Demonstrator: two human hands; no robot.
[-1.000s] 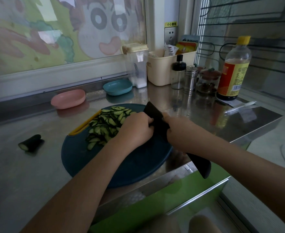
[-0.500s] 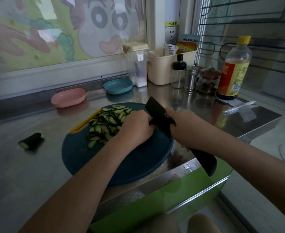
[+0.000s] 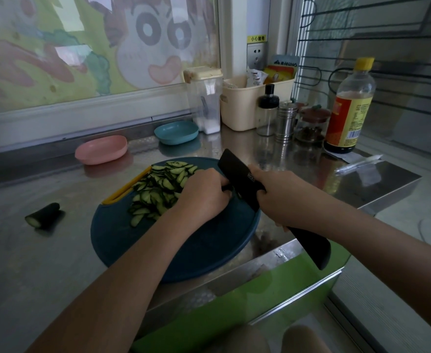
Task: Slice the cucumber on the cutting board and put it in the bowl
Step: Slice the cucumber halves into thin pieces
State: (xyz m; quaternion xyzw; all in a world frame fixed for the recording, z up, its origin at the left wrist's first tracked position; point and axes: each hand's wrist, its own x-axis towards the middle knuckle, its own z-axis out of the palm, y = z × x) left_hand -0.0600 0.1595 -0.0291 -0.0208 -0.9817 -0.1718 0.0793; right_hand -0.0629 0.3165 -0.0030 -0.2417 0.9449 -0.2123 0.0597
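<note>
Now right grip (image 3: 283, 197) on knife (image 3: 237, 171), left grip (image 3: 204, 197) curled, contents unseen, board (image 3: 184, 245) near counter (image 3: 44, 263) edge.

A steel table (image 3: 44, 263) with a green front carries everything. A round blue board (image 3: 138, 245) lies near its front edge. Left of the board, well apart, lies 1 cucumber stub (image 3: 42, 215), cut end toward the front. Behind the board sit 2 bowls: a pink bowl (image 3: 101, 149) and, to its right, a blue bowl (image 3: 176, 132). At the back right stand a clear canister (image 3: 205, 103), a cream bin (image 3: 237, 108), a black-capped bottle (image 3: 266, 110), a steel shaker (image 3: 285, 122), a brown-lidded jar (image 3: 311, 124) and a tall sauce bottle (image 3: 349, 108). A pen (image 3: 359, 164) lies near the right edge.
</note>
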